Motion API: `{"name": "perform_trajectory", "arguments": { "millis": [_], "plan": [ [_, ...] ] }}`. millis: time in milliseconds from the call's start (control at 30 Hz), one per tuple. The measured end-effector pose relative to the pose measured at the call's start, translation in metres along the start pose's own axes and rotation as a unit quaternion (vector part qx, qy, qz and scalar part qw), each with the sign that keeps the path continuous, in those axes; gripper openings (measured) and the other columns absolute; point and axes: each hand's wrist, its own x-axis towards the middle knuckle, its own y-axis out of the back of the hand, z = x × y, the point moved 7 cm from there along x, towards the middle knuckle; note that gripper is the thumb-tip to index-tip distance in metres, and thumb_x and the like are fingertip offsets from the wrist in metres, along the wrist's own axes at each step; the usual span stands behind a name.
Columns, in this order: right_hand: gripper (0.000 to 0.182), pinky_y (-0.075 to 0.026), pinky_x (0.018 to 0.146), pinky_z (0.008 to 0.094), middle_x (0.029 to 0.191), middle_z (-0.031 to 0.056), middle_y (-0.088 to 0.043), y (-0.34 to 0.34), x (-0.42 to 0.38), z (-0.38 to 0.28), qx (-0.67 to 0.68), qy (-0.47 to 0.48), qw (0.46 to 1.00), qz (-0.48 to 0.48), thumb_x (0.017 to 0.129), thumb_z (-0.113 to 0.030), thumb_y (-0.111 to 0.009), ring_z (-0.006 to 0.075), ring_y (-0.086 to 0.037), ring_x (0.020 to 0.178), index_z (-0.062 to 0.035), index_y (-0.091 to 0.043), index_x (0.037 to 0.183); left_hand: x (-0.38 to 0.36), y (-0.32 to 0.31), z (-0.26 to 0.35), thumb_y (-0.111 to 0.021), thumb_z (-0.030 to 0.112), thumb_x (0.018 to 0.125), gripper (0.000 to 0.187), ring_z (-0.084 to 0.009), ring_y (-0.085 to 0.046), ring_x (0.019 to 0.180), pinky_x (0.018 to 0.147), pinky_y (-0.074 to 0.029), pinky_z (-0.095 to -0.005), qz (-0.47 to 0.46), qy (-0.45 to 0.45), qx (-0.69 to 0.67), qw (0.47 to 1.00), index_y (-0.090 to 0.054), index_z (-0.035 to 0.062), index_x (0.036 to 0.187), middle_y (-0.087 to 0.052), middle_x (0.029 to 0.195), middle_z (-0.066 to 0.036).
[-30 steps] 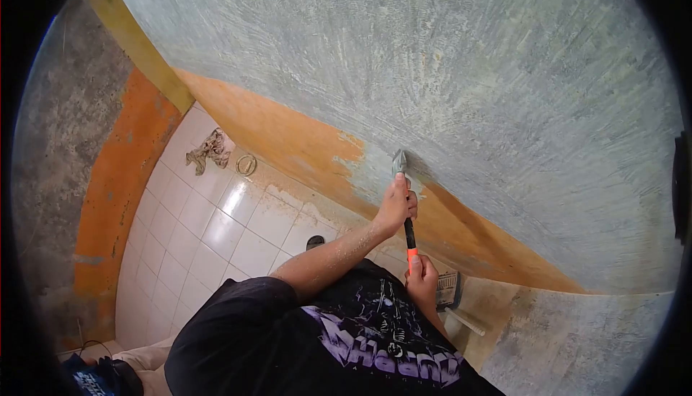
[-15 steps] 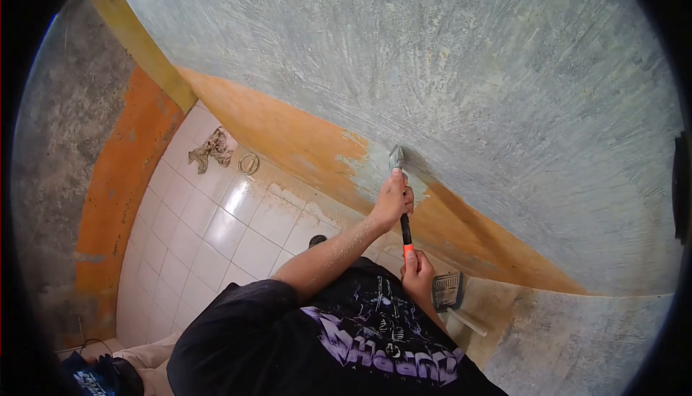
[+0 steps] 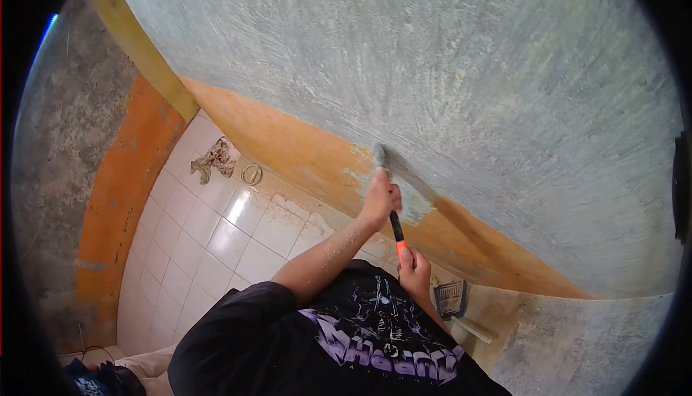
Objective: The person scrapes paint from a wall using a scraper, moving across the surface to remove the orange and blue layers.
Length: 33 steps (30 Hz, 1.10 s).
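Observation:
A long-handled scraper (image 3: pixel 397 229) with a black shaft and an orange lower end is in both my hands. My left hand (image 3: pixel 380 200) is wrapped round the upper part, just below the head. My right hand (image 3: pixel 415 272) grips the orange end, close to my shirt. The scraper's grey head, smeared by motion, is against the wall (image 3: pixel 432 86) at the border of the orange paint (image 3: pixel 288 136). Around it is a ragged pale patch (image 3: pixel 414 205) where orange is gone. Pale specks cover my left forearm.
White floor tiles (image 3: pixel 180 252) carry debris along the wall's foot. A crumpled rag (image 3: pixel 214 161) and a ring-shaped coil (image 3: pixel 251 174) lie there. A dark grated object (image 3: pixel 451 299) and a pale stick (image 3: pixel 472 330) are at lower right. Beige cloth (image 3: pixel 148 363) shows at lower left.
Both hands and the scraper have shifted slightly left, and the scraper's head has moved left along the wall. My grip on it looks the same.

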Motion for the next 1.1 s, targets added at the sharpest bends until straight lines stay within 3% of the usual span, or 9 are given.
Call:
{"name": "perform_trajectory", "arguments": {
  "millis": [67, 167, 233, 467, 567, 667, 833, 1100],
  "plan": [
    [0.033, -0.037, 0.049, 0.0259, 0.06, 0.0001, -0.053, -0.018, 0.018, -0.027, -0.029, 0.024, 0.999, -0.009, 0.098, -0.031, -0.059, 0.0074, -0.048, 0.053, 0.0018, -0.062, 0.094, 0.012, 0.026, 0.025, -0.029, 0.065, 0.098, 0.051, -0.0095, -0.029, 0.045, 0.047, -0.035, -0.0291, 0.052, -0.027, -0.027, 0.998, -0.036, 0.0147, 0.092, -0.028, 0.057, 0.003],
    [0.032, -0.033, 0.047, 0.0245, 0.059, -0.003, -0.047, -0.05, 0.038, -0.04, -0.031, 0.042, 0.998, -0.034, 0.099, -0.031, -0.057, 0.006, -0.042, 0.051, -0.0027, -0.057, 0.083, 0.022, 0.054, 0.054, -0.029, 0.064, 0.099, 0.05, -0.0099, -0.029, 0.045, 0.047, -0.035, -0.0289, 0.056, -0.049, -0.022, 0.997, -0.035, 0.0153, 0.091, -0.027, 0.057, 0.003],
    [0.032, -0.035, 0.048, 0.0256, 0.06, -0.0008, -0.051, -0.056, 0.045, -0.037, -0.037, 0.023, 0.998, -0.049, 0.098, -0.032, -0.058, 0.0064, -0.045, 0.052, -0.0007, -0.061, 0.091, 0.022, 0.058, 0.064, -0.029, 0.064, 0.099, 0.05, -0.0102, -0.03, 0.046, 0.048, -0.035, -0.0291, 0.05, -0.053, -0.027, 0.997, -0.035, 0.0151, 0.091, -0.027, 0.057, 0.003],
    [0.027, -0.033, 0.044, 0.0234, 0.059, -0.002, -0.048, -0.045, 0.033, -0.004, 0.118, -0.084, 0.98, -0.137, 0.101, -0.032, -0.053, 0.0055, -0.042, 0.047, -0.0055, -0.055, 0.1, 0.008, 0.031, 0.047, -0.027, 0.059, 0.101, 0.047, -0.0117, -0.034, 0.048, 0.052, -0.038, -0.0307, -0.008, -0.041, -0.021, 0.999, -0.036, 0.014, 0.095, -0.031, 0.059, 0.001],
    [0.023, -0.032, 0.044, 0.0228, 0.059, -0.0016, -0.048, -0.024, 0.018, 0.004, 0.131, -0.083, 0.976, -0.151, 0.103, -0.03, -0.05, 0.0057, -0.04, 0.046, -0.007, -0.052, 0.103, 0.002, 0.01, 0.024, -0.027, 0.057, 0.103, 0.044, -0.0125, -0.037, 0.05, 0.053, -0.04, -0.0311, -0.059, -0.025, 0.0, 0.998, -0.035, 0.0137, 0.094, -0.034, 0.061, 0.0],
    [0.022, -0.031, 0.044, 0.0226, 0.059, -0.0018, -0.047, 0.003, -0.006, 0.003, 0.125, -0.092, 0.976, -0.152, 0.103, -0.029, -0.049, 0.0053, -0.04, 0.047, -0.0076, -0.051, 0.104, -0.011, -0.017, -0.001, -0.027, 0.055, 0.103, 0.044, -0.0136, -0.039, 0.052, 0.056, -0.042, -0.0316, -0.104, 0.004, 0.01, 0.995, -0.033, 0.0136, 0.089, -0.036, 0.063, -0.002],
    [0.022, -0.032, 0.045, 0.0223, 0.059, -0.0034, -0.042, 0.035, -0.027, 0.023, 0.147, -0.07, 0.984, -0.072, 0.103, -0.028, -0.049, 0.0051, -0.04, 0.049, -0.0066, -0.053, 0.102, -0.024, -0.051, -0.027, -0.027, 0.056, 0.103, 0.046, -0.014, -0.039, 0.053, 0.056, -0.043, -0.032, -0.146, 0.036, 0.007, 0.989, -0.032, 0.0139, 0.087, -0.037, 0.064, -0.003],
    [0.024, -0.032, 0.047, 0.0221, 0.061, -0.0035, -0.043, 0.045, -0.034, 0.023, 0.128, -0.055, 0.989, -0.04, 0.102, -0.028, -0.051, 0.0044, -0.04, 0.05, -0.0045, -0.054, 0.099, -0.03, -0.057, -0.035, -0.028, 0.058, 0.102, 0.046, -0.0138, -0.039, 0.053, 0.057, -0.042, -0.0323, -0.127, 0.047, 0.003, 0.991, -0.032, 0.0145, 0.086, -0.035, 0.063, -0.002]
  ]
}}
